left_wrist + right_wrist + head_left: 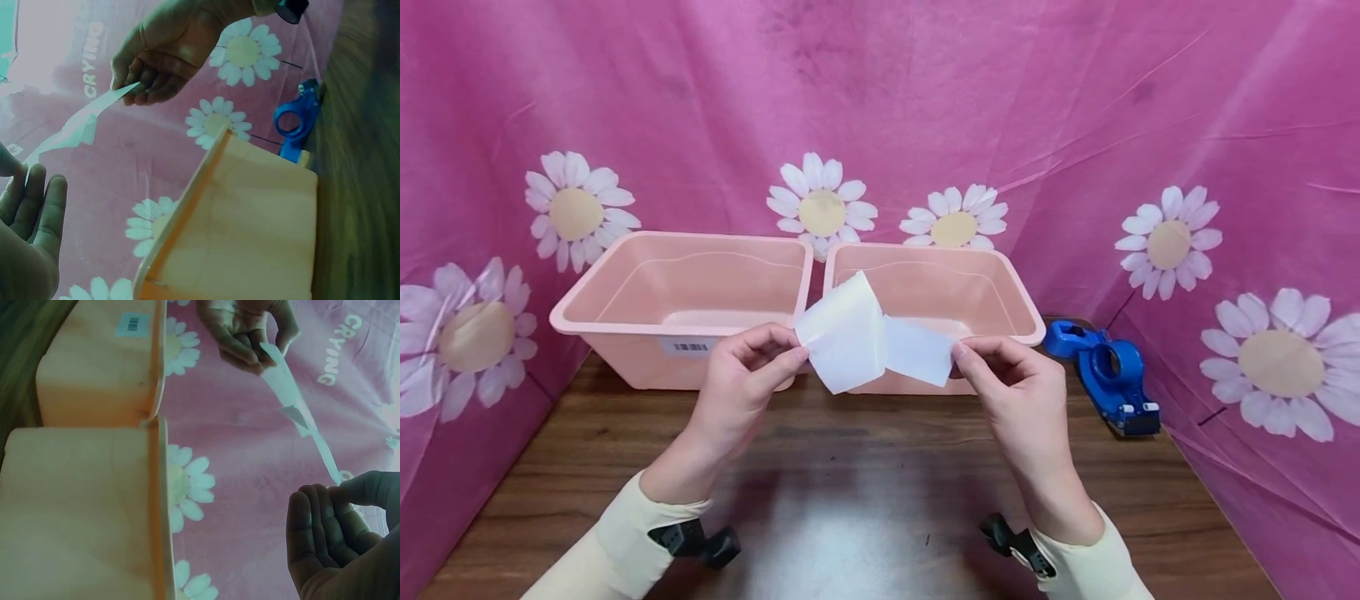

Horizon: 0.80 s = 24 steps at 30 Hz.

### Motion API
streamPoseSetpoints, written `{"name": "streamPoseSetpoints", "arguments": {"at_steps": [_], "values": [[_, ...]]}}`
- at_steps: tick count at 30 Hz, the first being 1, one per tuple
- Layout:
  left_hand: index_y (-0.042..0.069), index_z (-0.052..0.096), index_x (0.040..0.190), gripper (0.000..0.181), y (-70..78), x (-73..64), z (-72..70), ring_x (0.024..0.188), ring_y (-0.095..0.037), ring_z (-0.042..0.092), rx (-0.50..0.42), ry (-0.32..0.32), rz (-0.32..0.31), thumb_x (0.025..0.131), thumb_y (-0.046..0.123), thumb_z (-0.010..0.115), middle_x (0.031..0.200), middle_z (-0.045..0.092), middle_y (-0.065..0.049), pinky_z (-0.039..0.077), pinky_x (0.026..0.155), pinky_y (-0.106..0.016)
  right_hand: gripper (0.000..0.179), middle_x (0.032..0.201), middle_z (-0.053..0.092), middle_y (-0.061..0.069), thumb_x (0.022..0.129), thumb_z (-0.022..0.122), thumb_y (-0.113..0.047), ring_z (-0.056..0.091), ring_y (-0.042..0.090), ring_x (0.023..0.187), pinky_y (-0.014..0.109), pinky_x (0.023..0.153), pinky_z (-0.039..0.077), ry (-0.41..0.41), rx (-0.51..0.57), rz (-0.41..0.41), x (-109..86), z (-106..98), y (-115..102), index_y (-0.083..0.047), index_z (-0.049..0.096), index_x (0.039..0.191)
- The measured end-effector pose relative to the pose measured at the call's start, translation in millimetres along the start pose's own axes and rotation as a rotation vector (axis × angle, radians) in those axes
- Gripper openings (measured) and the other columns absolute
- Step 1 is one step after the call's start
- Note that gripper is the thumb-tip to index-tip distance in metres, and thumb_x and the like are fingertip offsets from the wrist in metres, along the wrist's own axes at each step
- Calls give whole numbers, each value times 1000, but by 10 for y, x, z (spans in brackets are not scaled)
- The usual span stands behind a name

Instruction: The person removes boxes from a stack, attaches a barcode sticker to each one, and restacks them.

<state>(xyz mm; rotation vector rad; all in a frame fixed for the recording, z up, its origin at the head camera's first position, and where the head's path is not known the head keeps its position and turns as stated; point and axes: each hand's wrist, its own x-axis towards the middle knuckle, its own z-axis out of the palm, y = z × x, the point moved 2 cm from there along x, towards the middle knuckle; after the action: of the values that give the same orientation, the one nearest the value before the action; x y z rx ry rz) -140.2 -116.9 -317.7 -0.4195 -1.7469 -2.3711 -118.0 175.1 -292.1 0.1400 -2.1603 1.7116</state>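
A thin white piece of paper (850, 337) is stretched in the air between the two hands, in front of the right pink bin. Its left part is wider, with a crease, and a narrower strip runs off to the right. My left hand (741, 375) pinches the left edge between thumb and index finger. At the far end of the strip, my right hand (1026, 400) pinches the right edge the same way. Seen edge-on in the right wrist view, the paper (287, 390) has a small flap sticking out midway. Both hands hover above the table.
Two pink plastic bins, the left (647, 358) and the right (1030, 321), stand side by side at the back of the wooden table (850, 475). A blue tape dispenser (1112, 375) lies at the right. Pink flowered cloth (880, 92) surrounds the table.
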Motion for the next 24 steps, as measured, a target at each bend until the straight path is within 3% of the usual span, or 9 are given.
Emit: {"name": "streamPoseSetpoints", "arguments": {"at_steps": [5,10,13,16,20,24], "values": [[-1,78,98,4,-67,-16,-75,79,-15,76,-11,-22,-22,99,-2,81,90,76,0,65,72,-23,16,98,84,-5,104,82,-16,81,17,86,24,82,69,-25,-40,7,-6,-138,55,-5,85,115],[4,80,96,15,-121,-27,-96,83,-15,75,-3,-26,-53,100,-9,74,93,76,-1,70,80,-29,18,94,83,-4,104,82,-20,78,15,84,22,79,68,-21,-113,26,-12,-290,123,-5,85,115],[5,81,97,16,-176,-55,-75,83,-13,74,47,-31,-100,100,-9,73,92,77,2,69,81,-28,18,88,81,-6,104,83,-22,73,15,82,22,72,63,-4,-166,32,-29,-376,162,-6,85,113],[-4,78,102,3,-287,-105,-34,83,-9,72,143,-53,-174,100,-4,76,89,78,8,64,80,-23,18,87,81,-10,104,83,-23,70,14,82,24,69,61,13,-216,44,-43,-450,201,-8,86,113],[-17,72,110,21,-529,-205,56,86,-7,71,232,-157,-282,99,0,77,92,77,8,60,81,-22,19,90,80,-12,104,83,-25,69,14,84,23,69,61,24,-245,61,-53,-517,258,-8,86,113],[-21,70,111,26,-808,-337,156,84,-10,77,201,-295,-419,99,1,76,98,77,-1,67,85,-27,18,90,78,-14,104,83,-24,67,12,83,22,68,59,24,-261,71,-67,-562,316,-9,86,112]]}}
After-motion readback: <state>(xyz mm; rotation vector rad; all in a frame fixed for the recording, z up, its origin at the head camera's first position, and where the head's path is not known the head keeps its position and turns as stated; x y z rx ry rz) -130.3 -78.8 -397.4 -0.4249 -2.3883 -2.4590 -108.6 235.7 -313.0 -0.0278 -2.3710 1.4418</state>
